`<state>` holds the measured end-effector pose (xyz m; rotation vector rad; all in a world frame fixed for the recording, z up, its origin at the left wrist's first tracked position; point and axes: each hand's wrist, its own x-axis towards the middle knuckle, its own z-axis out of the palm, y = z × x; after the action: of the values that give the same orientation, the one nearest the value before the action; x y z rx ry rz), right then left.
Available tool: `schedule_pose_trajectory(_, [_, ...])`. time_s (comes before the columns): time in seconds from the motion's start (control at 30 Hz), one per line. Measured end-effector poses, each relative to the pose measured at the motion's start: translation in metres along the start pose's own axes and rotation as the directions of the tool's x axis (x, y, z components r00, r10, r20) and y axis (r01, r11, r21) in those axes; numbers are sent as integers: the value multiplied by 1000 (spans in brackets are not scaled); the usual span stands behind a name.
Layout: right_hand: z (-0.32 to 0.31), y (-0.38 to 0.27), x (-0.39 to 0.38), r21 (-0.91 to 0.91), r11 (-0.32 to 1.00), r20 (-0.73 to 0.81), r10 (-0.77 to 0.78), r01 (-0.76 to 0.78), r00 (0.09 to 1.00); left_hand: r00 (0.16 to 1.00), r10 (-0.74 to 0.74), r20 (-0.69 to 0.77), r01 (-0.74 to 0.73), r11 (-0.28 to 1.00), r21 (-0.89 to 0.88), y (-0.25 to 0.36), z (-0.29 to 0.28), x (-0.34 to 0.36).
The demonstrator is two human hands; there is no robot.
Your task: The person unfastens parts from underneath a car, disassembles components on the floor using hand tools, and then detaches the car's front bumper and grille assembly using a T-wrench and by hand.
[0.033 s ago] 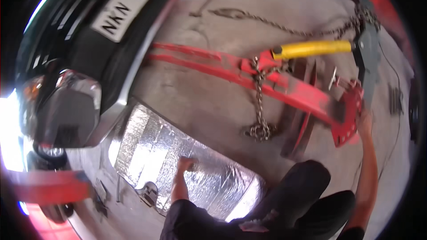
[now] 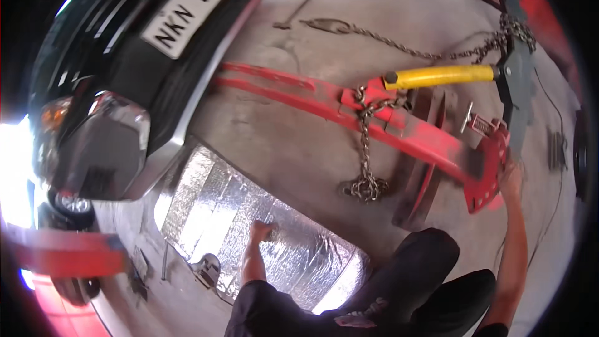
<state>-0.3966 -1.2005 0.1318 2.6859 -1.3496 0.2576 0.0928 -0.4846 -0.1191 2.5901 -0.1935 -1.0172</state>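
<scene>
My left hand (image 2: 262, 231) rests on a silvery foil-faced mat (image 2: 218, 203) spread over the floor. Its fingers point right, laid on the foil, and nothing shows in them. My right hand (image 2: 510, 178) is at the right end of a long red steel beam (image 2: 293, 93), closed on the edge of a red bracket plate with holes (image 2: 479, 196). The fingertips are partly hidden there. A small red clamp with a spring and T-handle (image 2: 482, 123) sits above the plate. A chain (image 2: 365, 143) is looped around the beam and hangs to a heap on the floor.
A yellow cylinder (image 2: 443, 77) joins the beam to a grey post (image 2: 516, 87). Another chain with a clamp (image 2: 327, 25) lies beyond. A dark car's bumper (image 2: 125, 43) overhangs the left. My bent knee (image 2: 430, 249) is near the beam. A hammer-like tool (image 2: 292, 15) lies on the floor.
The whole view has shifted slightly, with the car and beam appearing a little farther right. Both hands keep their places on the mat and the bracket.
</scene>
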Motion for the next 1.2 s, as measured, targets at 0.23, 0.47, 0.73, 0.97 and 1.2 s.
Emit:
schedule_pose_trajectory(0.23, [41,-28,23,58,996,-97,-63,68,993,946,-63,-317,145,959,242,40,78,-100])
schedule_pose_trajectory(0.47, [33,-9,12,151,988,-137,14,7,990,937,252,241,-232,967,-105,112,224,-272])
schedule_pose_trajectory(0.73, [43,-11,16,220,975,-104,58,-34,993,955,251,159,-232,964,-130,108,250,-306])
schedule_pose_trajectory(0.97, [33,-30,19,215,977,-45,11,-1,999,955,295,38,-289,950,-122,97,251,-285])
schedule_pose_trajectory(1.2, [64,9,36,256,939,-286,-154,230,946,938,343,-44,-345,925,-158,108,274,-270])
